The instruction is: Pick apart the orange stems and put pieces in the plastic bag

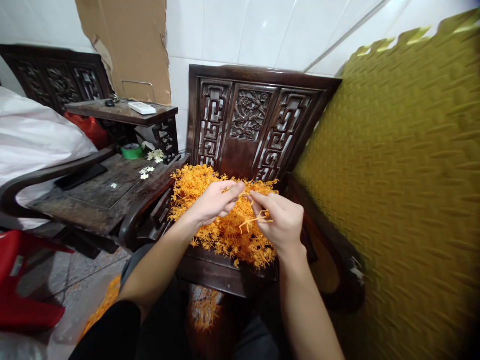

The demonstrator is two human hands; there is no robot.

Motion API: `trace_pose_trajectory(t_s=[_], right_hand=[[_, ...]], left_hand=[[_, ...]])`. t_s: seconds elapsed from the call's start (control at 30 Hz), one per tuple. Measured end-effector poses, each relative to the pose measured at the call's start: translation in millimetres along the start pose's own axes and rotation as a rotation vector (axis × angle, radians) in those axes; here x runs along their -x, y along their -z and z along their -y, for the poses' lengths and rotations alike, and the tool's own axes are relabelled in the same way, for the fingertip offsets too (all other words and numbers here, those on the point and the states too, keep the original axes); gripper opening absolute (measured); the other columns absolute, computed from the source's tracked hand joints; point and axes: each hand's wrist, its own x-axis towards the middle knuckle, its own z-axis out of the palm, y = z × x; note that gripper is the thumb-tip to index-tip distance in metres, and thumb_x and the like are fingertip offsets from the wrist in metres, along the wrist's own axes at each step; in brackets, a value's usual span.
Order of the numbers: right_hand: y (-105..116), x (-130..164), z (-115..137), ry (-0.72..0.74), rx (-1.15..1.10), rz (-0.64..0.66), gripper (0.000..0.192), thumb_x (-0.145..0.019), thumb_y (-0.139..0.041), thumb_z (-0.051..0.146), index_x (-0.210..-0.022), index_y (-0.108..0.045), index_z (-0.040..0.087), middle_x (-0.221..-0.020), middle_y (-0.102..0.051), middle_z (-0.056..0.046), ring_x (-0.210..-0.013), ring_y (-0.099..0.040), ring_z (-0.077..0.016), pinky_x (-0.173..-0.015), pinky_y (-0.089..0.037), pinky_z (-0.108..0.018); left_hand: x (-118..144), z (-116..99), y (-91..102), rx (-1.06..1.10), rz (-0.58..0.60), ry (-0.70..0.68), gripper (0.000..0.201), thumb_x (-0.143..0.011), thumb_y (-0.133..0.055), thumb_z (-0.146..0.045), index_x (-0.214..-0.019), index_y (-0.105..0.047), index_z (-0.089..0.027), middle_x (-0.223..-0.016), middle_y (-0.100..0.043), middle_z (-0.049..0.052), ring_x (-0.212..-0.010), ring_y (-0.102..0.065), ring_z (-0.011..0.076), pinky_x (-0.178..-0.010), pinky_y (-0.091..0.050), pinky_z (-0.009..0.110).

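Orange sprig half-hidden by hands

Between the fingers sits a thin orange sprig that looks like matt plastic, spiky and stiff. Just under the fingers, the heap of sprigs has the same dull, bristly finish. Beneath it the chair is dark carved wood with a worn, low sheen. Right of the fingers, a yellow-green foam mat shows a ridged, embossed matt surface. Well left of the fingers, the table is scuffed dark wood. Beyond, the wall tiles are glossy white.
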Motion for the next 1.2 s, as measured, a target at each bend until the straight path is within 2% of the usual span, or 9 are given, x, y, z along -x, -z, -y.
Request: trace_pose_trajectory(t_s=[0.23,0.33,0.4,0.53,0.63,0.83,1.0,1.07,1.2], right_hand=[[-25,10,-8,-0.032,-0.08,-0.093,0.02,-0.089,-0.058,0.013,-0.101,-0.072,0.02,-0.067,-0.062,0.0,-0.056,-0.055,-0.0141,-0.056,-0.043,-0.027],[-31,18,-21,-0.091,-0.115,-0.072,0.021,-0.086,-0.06,0.012,-0.1,-0.073,0.019,-0.07,-0.064,-0.001,-0.058,-0.057,-0.0144,-0.059,-0.044,-0.027],[-29,25,-40,-0.274,-0.117,-0.071,0.014,-0.086,-0.06,0.015,-0.092,-0.073,0.019,-0.076,-0.07,-0.003,-0.064,-0.062,-0.0158,-0.063,-0.047,-0.028],[-14,35,-82,-0.757,-0.246,-0.322,0.022,-0.085,-0.074,0.038,-0.08,-0.068,0.017,-0.074,-0.068,-0.002,-0.066,-0.06,-0.0149,-0.064,-0.046,-0.028],[-7,29,-82,-0.882,-0.564,-0.463,0.037,-0.079,-0.081,0.051,-0.087,-0.067,0.018,-0.07,-0.061,0.002,-0.057,-0.051,-0.0106,-0.057,-0.042,-0.025],[-17,7,-30,-0.882,-0.931,-0.263,0.04,-0.082,-0.079,0.057,-0.092,-0.062,0.022,-0.06,-0.048,0.007,-0.045,-0.045,-0.0092,-0.043,-0.033,-0.023],[-19,5,-11,-0.81,-1.016,-0.113,0.036,-0.087,-0.077,0.053,-0.094,-0.06,0.023,-0.07,-0.055,0.006,-0.048,-0.055,-0.0106,-0.044,-0.04,-0.025],[-18,7,-8,-0.769,-1.036,-0.045,0.033,-0.089,-0.076,0.051,-0.095,-0.06,0.023,-0.073,-0.059,0.005,-0.049,-0.057,-0.0111,-0.047,-0.044,-0.026],[-19,11,-5,-0.725,-1.053,0.039,0.028,-0.092,-0.074,0.047,-0.094,-0.062,0.022,-0.072,-0.063,0.004,-0.05,-0.057,-0.0118,-0.049,-0.044,-0.027]], left_hand=[[19,-5,-22.7,-0.642,-0.268,-0.433,0.043,-0.1,-0.059,-0.05,-0.071,-0.051,-0.019,-0.061,-0.047,-0.005,-0.06,-0.041,0.0101,-0.059,-0.034,0.027],[30,-7,-25.6,-0.591,-0.258,-0.405,0.045,-0.1,-0.06,-0.054,-0.072,-0.051,-0.02,-0.059,-0.047,-0.005,-0.056,-0.041,0.0099,-0.055,-0.035,0.027],[40,-13,-22.0,-0.472,-0.255,-0.42,0.044,-0.1,-0.061,-0.056,-0.075,-0.05,-0.021,-0.059,-0.044,-0.005,-0.052,-0.039,0.0089,-0.049,-0.032,0.026],[47,-26,-6.4,-0.149,-0.294,-0.52,0.042,-0.1,-0.062,-0.056,-0.081,-0.043,-0.024,-0.061,-0.041,-0.007,-0.044,-0.031,0.0053,-0.039,-0.02,0.022],[27,-23,1.3,-0.062,-0.27,-0.446,0.039,-0.099,-0.063,-0.05,-0.082,-0.04,-0.023,-0.069,-0.059,-0.004,-0.041,-0.029,0.002,-0.036,-0.017,0.021],[-2,-1,-6.8,-0.068,-0.193,-0.246,0.027,-0.092,-0.068,-0.028,-0.088,-0.042,-0.024,-0.079,-0.072,0.0,-0.041,-0.033,0.0012,-0.038,-0.018,0.019],[-2,0,-5.9,-0.091,-0.105,-0.174,0.024,-0.096,-0.065,-0.034,-0.117,-0.062,-0.023,-0.063,-0.053,-0.007,-0.041,-0.031,0.0043,-0.041,-0.018,0.021],[-2,0,-3.5,-0.194,-0.075,-0.205,0.033,-0.096,-0.066,-0.048,-0.112,-0.071,-0.02,-0.056,-0.046,-0.008,-0.044,-0.035,0.0069,-0.044,-0.025,0.022],[1,-4,-3.4,-0.442,0.022,-0.325,0.035,-0.091,-0.073,-0.051,-0.088,-0.075,-0.017,-0.074,-0.068,0.001,-0.069,-0.059,0.0131,-0.069,-0.047,0.028]])
